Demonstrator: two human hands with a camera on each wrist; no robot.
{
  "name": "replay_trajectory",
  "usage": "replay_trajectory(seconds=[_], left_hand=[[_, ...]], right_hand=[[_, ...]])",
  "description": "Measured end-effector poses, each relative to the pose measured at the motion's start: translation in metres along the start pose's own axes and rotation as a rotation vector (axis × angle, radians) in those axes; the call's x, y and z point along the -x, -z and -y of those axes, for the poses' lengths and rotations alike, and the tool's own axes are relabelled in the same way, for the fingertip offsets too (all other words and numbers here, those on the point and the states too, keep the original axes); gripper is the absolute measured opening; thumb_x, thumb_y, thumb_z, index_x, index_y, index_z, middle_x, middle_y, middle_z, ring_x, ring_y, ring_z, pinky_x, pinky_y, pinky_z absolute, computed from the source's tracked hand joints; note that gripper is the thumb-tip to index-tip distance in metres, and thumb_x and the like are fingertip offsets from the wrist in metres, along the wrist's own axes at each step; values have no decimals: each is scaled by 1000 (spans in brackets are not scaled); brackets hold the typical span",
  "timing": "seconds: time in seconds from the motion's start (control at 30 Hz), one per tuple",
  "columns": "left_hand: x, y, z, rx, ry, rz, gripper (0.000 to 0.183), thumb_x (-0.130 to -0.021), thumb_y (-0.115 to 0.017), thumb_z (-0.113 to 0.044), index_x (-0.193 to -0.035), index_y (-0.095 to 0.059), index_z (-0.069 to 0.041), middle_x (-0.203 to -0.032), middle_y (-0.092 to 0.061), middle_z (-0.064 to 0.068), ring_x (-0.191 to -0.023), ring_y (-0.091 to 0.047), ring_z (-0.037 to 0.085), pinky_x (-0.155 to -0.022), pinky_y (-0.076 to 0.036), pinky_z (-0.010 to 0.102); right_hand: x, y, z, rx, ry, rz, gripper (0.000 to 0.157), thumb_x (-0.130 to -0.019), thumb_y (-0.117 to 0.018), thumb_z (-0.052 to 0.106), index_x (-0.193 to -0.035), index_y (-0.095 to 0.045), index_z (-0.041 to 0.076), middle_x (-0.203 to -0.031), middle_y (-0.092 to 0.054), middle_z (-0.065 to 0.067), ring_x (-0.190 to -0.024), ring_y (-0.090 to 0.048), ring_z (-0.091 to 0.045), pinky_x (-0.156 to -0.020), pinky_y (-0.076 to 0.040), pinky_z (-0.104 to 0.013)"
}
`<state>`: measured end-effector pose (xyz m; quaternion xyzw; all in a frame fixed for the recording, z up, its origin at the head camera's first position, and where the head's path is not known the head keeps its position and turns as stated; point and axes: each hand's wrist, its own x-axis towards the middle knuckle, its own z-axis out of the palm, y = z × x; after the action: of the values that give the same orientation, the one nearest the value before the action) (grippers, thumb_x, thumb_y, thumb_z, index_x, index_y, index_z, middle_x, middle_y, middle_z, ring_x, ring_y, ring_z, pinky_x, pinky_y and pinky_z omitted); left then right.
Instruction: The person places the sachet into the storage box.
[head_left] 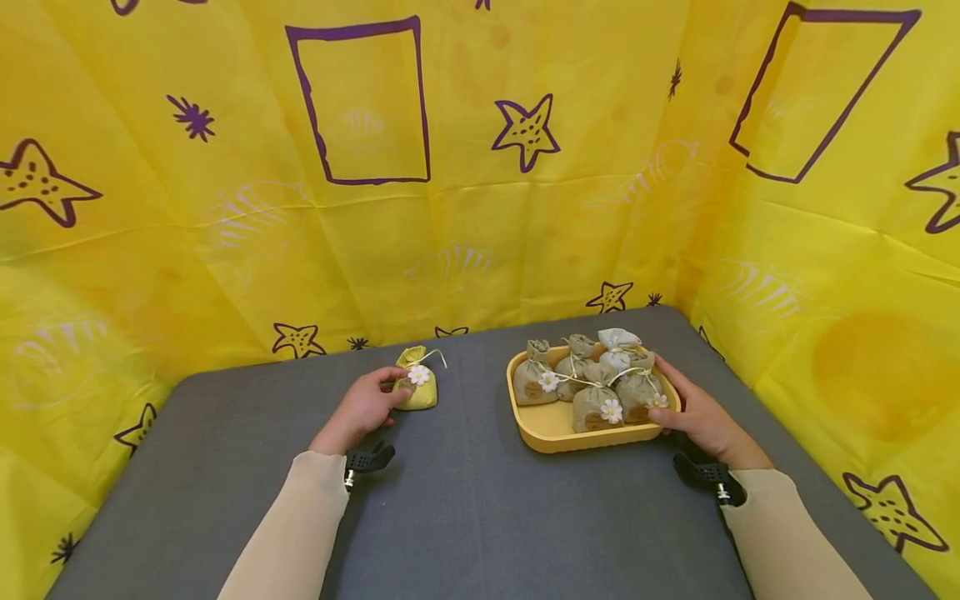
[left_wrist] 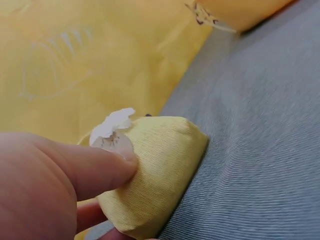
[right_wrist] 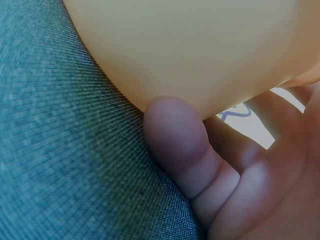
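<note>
My left hand [head_left: 365, 410] pinches a small yellow drawstring sachet [head_left: 423, 397] with a white flower on its front. In the left wrist view the thumb presses the side of the sachet [left_wrist: 162, 165], beside the flower, and fingers reach under it. Over on the right, my right hand [head_left: 703, 423] grips the right end of a yellow tray [head_left: 555, 443]. Its thumb lies against the tray's wall [right_wrist: 190, 55] close to the cloth in the right wrist view. Inside the tray stand several tied sachets, olive-grey ones [head_left: 597, 408] and a paler one [head_left: 619, 350] at the back.
A grey cloth [head_left: 465, 517] covers the table. Yellow curtains [head_left: 465, 217] with purple starfish drawings hang behind and along both sides. A black wrist mount [head_left: 369, 458] sits at each beige sleeve.
</note>
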<state>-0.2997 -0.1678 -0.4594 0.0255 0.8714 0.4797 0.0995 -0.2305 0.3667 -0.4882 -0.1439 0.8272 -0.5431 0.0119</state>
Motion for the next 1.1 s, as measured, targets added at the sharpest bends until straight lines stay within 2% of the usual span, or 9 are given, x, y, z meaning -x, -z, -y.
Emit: replay_trajectory(seconds=[0.3, 0.4, 0.47, 0.53, 0.63, 0.77, 0.83, 0.97, 1.1], left_hand=[[31, -10, -1, -6, 12, 1, 35, -90, -76, -20, -123, -67, -13, -114, -63, 10, -69, -56, 25, -56, -50, 36], [41, -11, -1, -7, 4, 29, 30, -89, -77, -16, -118, -70, -11, -112, -64, 9, -74, -57, 23, -59, -52, 37], [45, -9, -2, 6, -12, 51, 36, -89, -77, -16, -123, -68, -10, -116, -63, 11, -78, -59, 23, -64, -54, 37], [45, -7, 1, 19, -55, 81, 44, -90, -76, -16, -132, -65, -11, -120, -63, 12, -83, -60, 22, -68, -54, 37], [42, -7, 7, -23, -126, 128, 54, -92, -74, -19, -143, -57, -14, -115, -63, 11, -86, -58, 22, -72, -51, 35], [41, -13, 9, -121, -211, 156, 53, -92, -74, -20, -143, -58, -19, -105, -62, 5, -91, -53, 22, -76, -42, 36], [41, -16, 7, -136, -238, 158, 53, -91, -75, -21, -141, -59, -19, -109, -63, 3, -94, -53, 21, -78, -42, 36], [40, -20, 4, -100, -240, 161, 51, -88, -79, -20, -136, -64, -17, -109, -65, 5, -91, -56, 21, -75, -46, 35], [41, -21, 2, -3, -185, 143, 46, -83, -82, -14, -127, -70, -12, -106, -67, 8, -87, -60, 21, -70, -51, 34]], right_hand=[[2, -2, 0, 3, -4, -6, 89, -92, -70, 16, -162, -15, 20, -153, -27, -24, -96, -56, -21, -63, -55, -36], [2, -2, 0, -1, -12, -7, 88, -92, -69, 16, -162, -16, 20, -152, -27, -24, -95, -57, -22, -63, -55, -36], [3, -2, -1, -2, -11, -8, 88, -92, -70, 17, -162, -16, 21, -152, -27, -24, -94, -57, -23, -63, -55, -36], [3, -2, -1, -4, -14, -8, 89, -92, -70, 17, -162, -15, 21, -152, -27, -24, -94, -57, -23, -63, -55, -36], [3, -2, 0, 3, -13, -5, 89, -92, -70, 18, -162, -15, 22, -153, -26, -24, -94, -57, -23, -63, -55, -36], [2, -2, 0, 13, -11, -4, 88, -92, -69, 18, -162, -15, 22, -153, -27, -24, -95, -57, -22, -64, -55, -36], [2, -2, 1, 16, -7, -4, 88, -92, -69, 18, -162, -15, 22, -153, -26, -24, -95, -57, -22, -64, -55, -36], [1, -2, 1, 13, 0, -3, 88, -92, -69, 17, -162, -16, 21, -153, -27, -24, -96, -57, -21, -64, -55, -36], [1, -2, 2, 11, 4, -5, 88, -92, -69, 16, -162, -16, 21, -153, -27, -23, -98, -56, -20, -64, -55, -36]])
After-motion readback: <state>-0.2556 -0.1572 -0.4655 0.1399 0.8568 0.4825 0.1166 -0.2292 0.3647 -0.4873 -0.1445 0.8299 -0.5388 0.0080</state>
